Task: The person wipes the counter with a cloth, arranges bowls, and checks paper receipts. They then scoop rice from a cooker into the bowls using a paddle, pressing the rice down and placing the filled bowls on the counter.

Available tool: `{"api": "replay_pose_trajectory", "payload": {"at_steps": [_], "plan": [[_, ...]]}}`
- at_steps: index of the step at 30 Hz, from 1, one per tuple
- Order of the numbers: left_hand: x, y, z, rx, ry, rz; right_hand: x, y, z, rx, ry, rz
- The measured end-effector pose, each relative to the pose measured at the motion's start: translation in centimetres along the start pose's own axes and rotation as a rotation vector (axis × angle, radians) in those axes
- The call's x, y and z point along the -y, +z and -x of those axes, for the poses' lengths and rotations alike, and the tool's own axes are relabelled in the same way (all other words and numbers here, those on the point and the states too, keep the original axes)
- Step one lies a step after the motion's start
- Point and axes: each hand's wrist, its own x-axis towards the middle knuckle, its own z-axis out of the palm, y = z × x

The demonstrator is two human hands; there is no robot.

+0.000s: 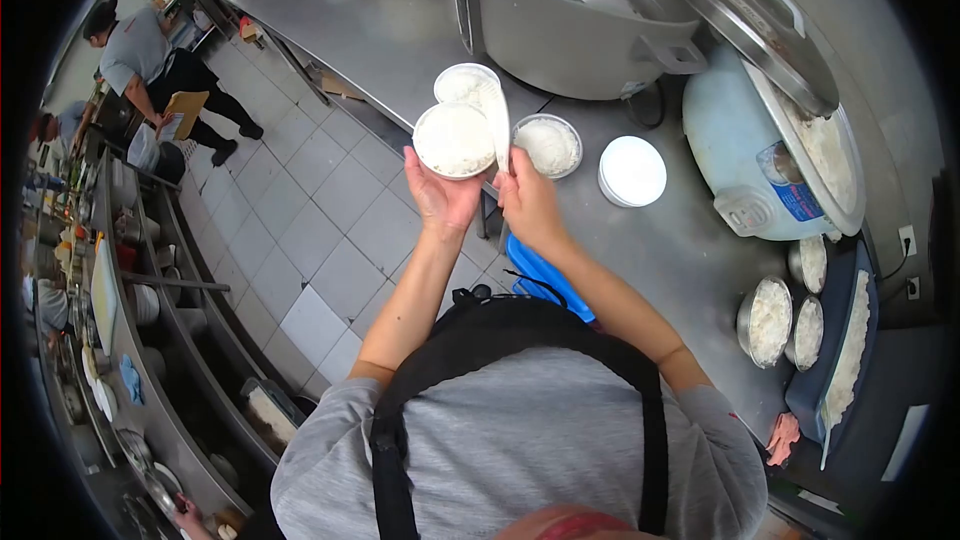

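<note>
My left hand [443, 190] holds a round white tub of rice [454, 142] from below, its rice level with the rim. In my right hand [529, 202] is a white rice paddle [497, 120], its blade upright along the tub's right edge. Just behind, a second rice-filled tub [464, 83] shows, partly covered by the held one. To the right of the paddle a third tub of rice [548, 146] stands on the steel table [640, 260]. A white round tub or stack of tubs [632, 172] sits farther right.
A large grey pot [580, 40] stands at the back. Beside it a metal lid [760, 35] leans over a pale blue rice cooker [730, 160] holding rice. Metal bowls of rice [769, 322] and a long tray [860, 340] are at right. A co-worker [150, 70] stands across the aisle.
</note>
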Motion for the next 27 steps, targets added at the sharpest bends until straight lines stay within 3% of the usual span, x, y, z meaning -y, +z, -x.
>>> {"api": "replay_pose_trajectory", "payload": {"at_steps": [2,7,13,18,22,24,26,27], "plan": [[-1.0,-0.5,-0.5,-0.028,0.003,0.046,0.0,-0.6,0.0,0.016,0.136,-0.1],[-5.3,-1.7,-4.9,-0.173,0.134,-0.231,-0.8,-5.0,1.5,-0.016,0.295,-0.133],[-10.5,-6.7,-13.2,-0.463,0.16,-0.734,-1.4,-9.8,4.4,-0.169,0.29,-0.008],[-12.8,-8.5,-17.5,-0.276,0.092,-0.834,1.0,-14.7,7.0,-0.313,0.244,0.106],[-12.2,-6.5,-19.4,-0.615,0.123,-0.955,2.7,-19.3,8.9,-0.498,0.226,0.159],[-10.7,-4.9,-17.9,-0.451,0.273,-1.152,3.8,-22.0,10.1,-0.598,0.215,0.186],[-9.5,-4.7,-17.8,-0.213,0.609,-1.542,5.2,-25.3,11.5,-0.724,0.158,0.296],[-6.8,-1.5,-15.6,-0.122,0.77,-1.666,6.3,-27.2,12.0,-0.792,0.12,0.387]]}}
